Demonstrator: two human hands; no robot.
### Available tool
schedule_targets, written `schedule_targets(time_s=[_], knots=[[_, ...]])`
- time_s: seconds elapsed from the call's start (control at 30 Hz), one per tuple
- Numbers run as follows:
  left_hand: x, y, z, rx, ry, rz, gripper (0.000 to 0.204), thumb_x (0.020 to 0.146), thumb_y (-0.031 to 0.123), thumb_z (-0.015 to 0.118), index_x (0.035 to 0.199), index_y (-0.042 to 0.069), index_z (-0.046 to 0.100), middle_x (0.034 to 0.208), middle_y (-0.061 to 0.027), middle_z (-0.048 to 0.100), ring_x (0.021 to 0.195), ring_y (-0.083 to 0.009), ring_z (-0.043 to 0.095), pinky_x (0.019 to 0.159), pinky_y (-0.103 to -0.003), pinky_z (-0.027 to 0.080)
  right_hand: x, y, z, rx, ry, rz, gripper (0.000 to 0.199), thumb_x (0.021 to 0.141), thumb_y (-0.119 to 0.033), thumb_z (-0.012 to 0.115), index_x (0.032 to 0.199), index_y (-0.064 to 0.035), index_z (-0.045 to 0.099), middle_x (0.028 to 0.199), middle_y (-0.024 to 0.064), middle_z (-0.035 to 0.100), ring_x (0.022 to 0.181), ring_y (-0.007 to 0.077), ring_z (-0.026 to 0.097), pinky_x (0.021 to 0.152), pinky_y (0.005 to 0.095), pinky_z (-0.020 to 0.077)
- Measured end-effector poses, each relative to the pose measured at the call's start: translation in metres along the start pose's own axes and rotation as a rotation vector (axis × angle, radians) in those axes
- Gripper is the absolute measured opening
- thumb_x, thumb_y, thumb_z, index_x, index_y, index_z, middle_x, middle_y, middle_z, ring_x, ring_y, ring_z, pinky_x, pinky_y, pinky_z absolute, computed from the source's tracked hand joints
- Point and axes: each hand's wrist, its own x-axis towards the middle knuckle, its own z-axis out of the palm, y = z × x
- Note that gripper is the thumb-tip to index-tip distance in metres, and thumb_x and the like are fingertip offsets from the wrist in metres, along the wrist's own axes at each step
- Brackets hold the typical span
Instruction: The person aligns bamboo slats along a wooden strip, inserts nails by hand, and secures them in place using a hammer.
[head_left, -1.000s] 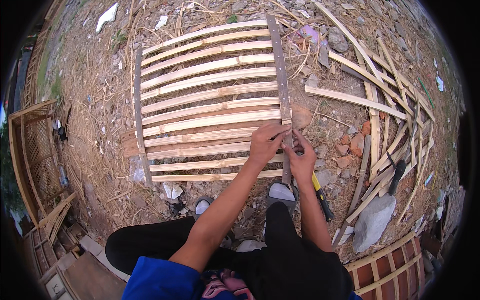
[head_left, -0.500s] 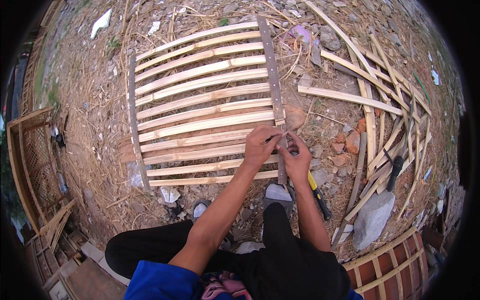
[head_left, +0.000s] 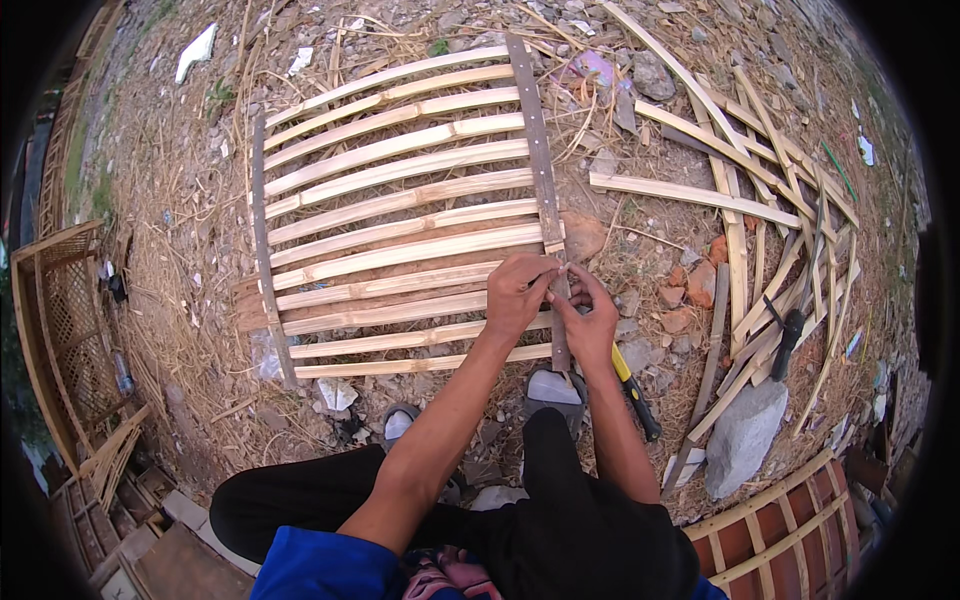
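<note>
Rough earth spreads outdoors on every side, littered with straw, stone chips and wood scraps, and the fisheye rim bends its edges into black corners. On it lies the frame, directly before the person: pale, slightly bowed slats run between a dark left rail and a dark right rail dotted with nail heads. A flat brown board shows partly beneath the slats. The left hand and right hand meet over the lower part of the right rail, covering some slat ends. On each, thumb and fingers are drawn close together, almost tip to tip; whether they grip something small cannot be told. Beside the right forearm lies a tool with a smooth yellow-and-black handle, its upper end hidden by that arm. Further right, long split strips cross in a loose heap near orange brick lumps and a blocky grey stone. A lattice panel at far left blurs toward the rim; a ribbed reddish panel is cut off at lower right.
</note>
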Motion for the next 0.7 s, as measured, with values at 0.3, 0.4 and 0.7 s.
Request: schedule_targets(time_s=[0.3, 0.4, 0.7], knots=[[0.0044, -0.0043, 0.0030, 0.053, 0.020, 0.181, 0.014, 0.077, -0.003, 0.074, 0.090, 0.003, 0.074, 0.087, -0.0092, 0.073, 0.083, -0.0211, 0.068, 0.071, -0.030, 0.054, -0.0001, 0.0014, -0.0002, 0.022, -0.001, 0.008, 0.050, 0.074, -0.006, 0.081, 0.122, -0.0021, 0.064, 0.087, 0.0057, 0.061, 0.073, 0.0121, 0.056, 0.068, 0.0270, 0.0495], [0.0033, -0.0029, 0.0027, 0.091, 0.028, 0.138, 0.014, 0.077, -0.002, 0.075, 0.090, 0.002, 0.073, 0.086, -0.0092, 0.071, 0.080, -0.0221, 0.067, 0.069, -0.031, 0.054, 0.0001, -0.0020, -0.0002, 0.001, -0.007, -0.010, 0.051, 0.074, -0.006, 0.081, 0.122, -0.0015, 0.064, 0.086, 0.0059, 0.061, 0.073, 0.0124, 0.056, 0.068, 0.0270, 0.0497], [0.0049, 0.0031, 0.0068, 0.119, 0.049, 0.125, 0.012, 0.078, 0.002, 0.076, 0.089, 0.001, 0.072, 0.084, -0.0111, 0.069, 0.077, -0.0250, 0.065, 0.067, -0.033, 0.052, 0.0007, -0.0082, -0.0036, -0.034, -0.035, 0.023, 0.053, 0.075, -0.007, 0.081, 0.124, -0.0018, 0.062, 0.094, 0.0089, 0.062, 0.080, 0.0135, 0.059, 0.068, 0.0280, 0.0516]])
